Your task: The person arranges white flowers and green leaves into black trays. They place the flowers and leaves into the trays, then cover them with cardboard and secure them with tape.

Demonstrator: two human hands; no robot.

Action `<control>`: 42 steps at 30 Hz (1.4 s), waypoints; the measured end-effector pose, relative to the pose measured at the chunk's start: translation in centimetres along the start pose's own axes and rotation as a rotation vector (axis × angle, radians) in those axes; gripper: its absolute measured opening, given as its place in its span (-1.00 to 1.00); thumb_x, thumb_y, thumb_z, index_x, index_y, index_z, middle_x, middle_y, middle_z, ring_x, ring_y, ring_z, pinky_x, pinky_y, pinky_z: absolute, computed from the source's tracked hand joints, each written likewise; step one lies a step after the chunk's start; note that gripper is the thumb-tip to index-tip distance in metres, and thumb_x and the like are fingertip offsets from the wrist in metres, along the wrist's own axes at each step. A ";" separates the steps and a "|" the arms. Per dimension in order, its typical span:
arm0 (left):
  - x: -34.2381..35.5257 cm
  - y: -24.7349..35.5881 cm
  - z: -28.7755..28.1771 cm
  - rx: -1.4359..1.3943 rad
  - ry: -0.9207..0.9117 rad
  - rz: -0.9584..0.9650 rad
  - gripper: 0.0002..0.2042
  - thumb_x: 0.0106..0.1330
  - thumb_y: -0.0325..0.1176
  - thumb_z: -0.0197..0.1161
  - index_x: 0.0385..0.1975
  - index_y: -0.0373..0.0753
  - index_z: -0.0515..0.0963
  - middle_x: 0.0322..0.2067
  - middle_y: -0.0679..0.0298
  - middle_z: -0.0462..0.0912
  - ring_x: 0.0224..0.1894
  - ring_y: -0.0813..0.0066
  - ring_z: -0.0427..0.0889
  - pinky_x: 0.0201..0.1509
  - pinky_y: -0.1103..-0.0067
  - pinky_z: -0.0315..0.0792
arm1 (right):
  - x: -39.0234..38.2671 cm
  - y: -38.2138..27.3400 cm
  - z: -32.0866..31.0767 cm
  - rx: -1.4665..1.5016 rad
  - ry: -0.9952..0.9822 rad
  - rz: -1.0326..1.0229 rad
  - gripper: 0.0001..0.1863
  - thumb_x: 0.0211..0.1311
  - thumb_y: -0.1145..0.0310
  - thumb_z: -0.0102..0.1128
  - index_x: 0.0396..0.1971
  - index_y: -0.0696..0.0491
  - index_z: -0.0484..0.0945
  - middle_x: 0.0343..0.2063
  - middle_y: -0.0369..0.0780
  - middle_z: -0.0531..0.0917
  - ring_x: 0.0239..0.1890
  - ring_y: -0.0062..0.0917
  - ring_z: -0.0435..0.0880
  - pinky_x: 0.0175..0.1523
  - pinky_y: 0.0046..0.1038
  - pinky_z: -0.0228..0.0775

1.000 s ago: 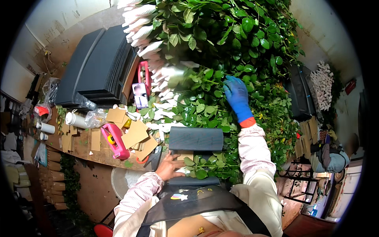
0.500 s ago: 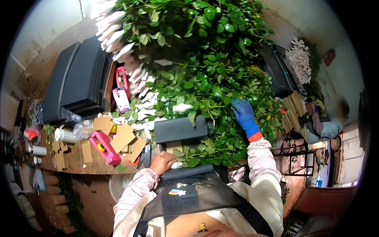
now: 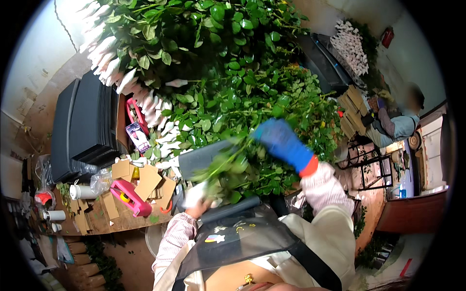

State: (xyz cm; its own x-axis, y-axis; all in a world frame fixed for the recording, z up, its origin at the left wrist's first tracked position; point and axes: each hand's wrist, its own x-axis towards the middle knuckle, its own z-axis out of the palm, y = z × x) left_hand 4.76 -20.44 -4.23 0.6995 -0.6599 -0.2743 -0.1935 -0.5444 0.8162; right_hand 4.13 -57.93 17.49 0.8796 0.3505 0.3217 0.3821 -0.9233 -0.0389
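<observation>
Rose stem (image 3: 221,167) — both hands (image 3: 281,140) gripping

Leaves hide left hand (image 3: 198,206); stem (image 3: 228,162) perhaps blurred.

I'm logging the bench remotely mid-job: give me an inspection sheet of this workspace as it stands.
Surface: wooden bench, littered.
Job's things: leafy green stem, blurred, between both hands above a dark holder; heap of green stems behind.
Clutter: cardboard pieces, pink tool, white rolls, stacked black trays.
Grippers: left hand bare, gripping the stem's wrapped end; right hand in blue glove, on the stem.
Cables: nothing seen.
Surroundings: another person seated at right.
</observation>
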 end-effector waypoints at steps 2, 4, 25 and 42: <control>0.4 1.3 -0.5 -0.034 0.108 0.226 -0.82 0.20 -0.38 0.43 -0.30 -0.32 0.64 -0.31 0.12 0.60 -0.22 0.09 0.64 -0.17 0.36 0.50 | -3.2 7.4 1.3 0.010 -0.182 0.333 -0.65 -0.01 0.58 0.25 -0.18 -0.09 0.66 -0.30 -0.22 0.70 -0.21 -0.29 0.67 -0.12 -0.26 0.52; 0.7 1.3 -0.3 -0.056 0.109 0.282 -0.84 0.20 -0.41 0.42 -0.29 -0.32 0.64 -0.32 0.12 0.60 -0.23 0.11 0.64 -0.16 0.37 0.51 | -6.9 12.7 1.2 -0.256 0.153 0.193 -0.62 -0.02 0.54 0.34 -0.12 -0.07 0.65 -0.36 -0.25 0.67 -0.27 -0.32 0.67 -0.18 -0.26 0.52; 0.1 0.5 -0.2 -0.083 0.162 0.269 -0.55 0.17 -0.44 0.49 0.10 -0.25 0.59 0.14 0.13 0.55 0.12 0.23 0.62 0.11 0.48 0.56 | -10.5 -0.5 10.8 0.291 -0.689 0.317 -0.65 0.25 0.02 0.17 -0.08 -0.13 0.67 -0.13 -0.13 0.73 -0.04 -0.20 0.71 0.07 -0.15 0.53; 0.2 1.5 -0.3 -0.050 0.174 0.219 -0.58 0.14 -0.45 0.51 0.02 -0.31 0.62 0.07 0.08 0.58 0.07 0.22 0.64 0.08 0.47 0.57 | 5.2 7.4 15.3 -0.084 -0.713 0.627 -0.70 0.26 0.18 0.12 -0.24 0.04 0.74 -0.12 -0.09 0.75 -0.04 -0.14 0.73 -0.04 -0.02 0.54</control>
State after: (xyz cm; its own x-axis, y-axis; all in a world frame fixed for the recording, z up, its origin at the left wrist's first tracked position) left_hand 4.88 -21.26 -2.89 0.7534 -0.6576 -0.0006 -0.3220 -0.3696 0.8716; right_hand 15.82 -60.56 4.43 0.8937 -0.2243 -0.3886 -0.2149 -0.9743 0.0682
